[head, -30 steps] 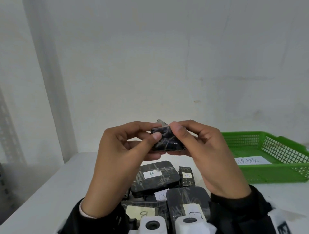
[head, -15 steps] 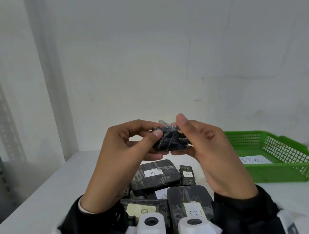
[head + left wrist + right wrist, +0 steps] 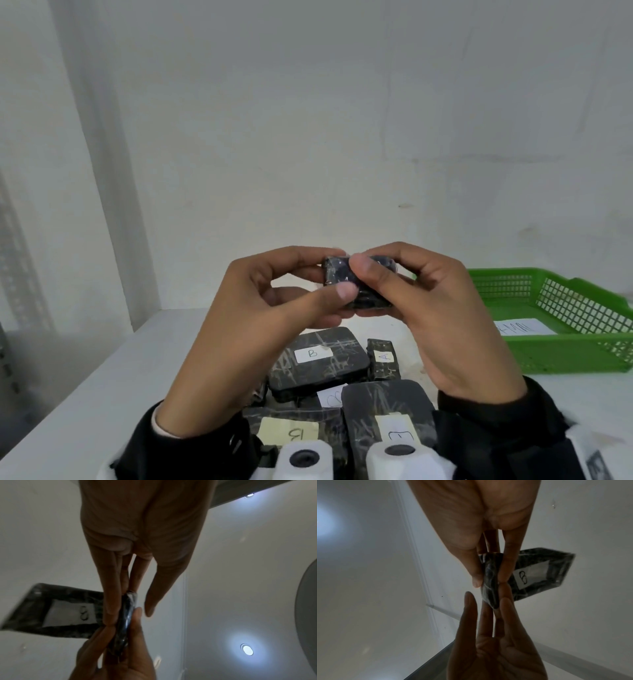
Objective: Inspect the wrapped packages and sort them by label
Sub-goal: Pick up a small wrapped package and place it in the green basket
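Inspection step: small wrapped package (image 3: 356, 282) held mid-frame above the desk (image 3: 102, 377), pinched in left hand (image 3: 260, 315) and right hand (image 3: 442, 308) grips. Label B facing away. Next: probably place beside the B-labelled package (image 3: 318, 363).

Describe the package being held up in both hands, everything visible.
The held package is small, flat and dark, wrapped in glossy clear film that catches the light. It is raised above the table, clear of the other packages. The left hand and the right hand each pinch it between thumb and fingers. From the head view only a dark face shows. The right wrist view shows a white label with a handwritten mark that looks like a B on the face turned away from the person.
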The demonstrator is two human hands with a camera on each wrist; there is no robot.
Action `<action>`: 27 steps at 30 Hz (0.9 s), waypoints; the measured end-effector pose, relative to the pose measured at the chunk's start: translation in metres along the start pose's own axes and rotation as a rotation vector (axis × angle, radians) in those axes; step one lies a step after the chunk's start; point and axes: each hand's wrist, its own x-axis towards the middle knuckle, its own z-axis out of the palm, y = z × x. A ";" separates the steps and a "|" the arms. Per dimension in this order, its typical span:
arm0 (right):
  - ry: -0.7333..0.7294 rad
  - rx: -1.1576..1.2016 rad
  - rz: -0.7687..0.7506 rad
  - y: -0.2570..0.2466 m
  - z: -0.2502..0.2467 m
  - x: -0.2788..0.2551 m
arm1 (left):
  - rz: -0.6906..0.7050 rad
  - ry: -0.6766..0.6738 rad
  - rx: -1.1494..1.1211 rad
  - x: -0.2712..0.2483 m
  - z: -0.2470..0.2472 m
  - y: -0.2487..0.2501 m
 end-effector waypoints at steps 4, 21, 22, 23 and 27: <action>0.046 -0.018 -0.026 0.004 0.000 0.000 | -0.019 0.054 -0.049 0.000 0.003 -0.002; -0.195 0.153 0.139 -0.007 -0.006 -0.001 | 0.033 0.156 -0.033 0.002 0.001 -0.004; -0.204 0.166 0.144 -0.008 -0.006 -0.001 | 0.035 0.155 -0.034 0.002 0.001 -0.004; -0.199 0.166 0.140 -0.008 -0.006 -0.001 | 0.035 0.152 -0.035 0.002 0.001 -0.003; -0.168 0.119 0.119 -0.005 -0.006 -0.002 | 0.047 0.162 0.004 0.001 0.000 -0.002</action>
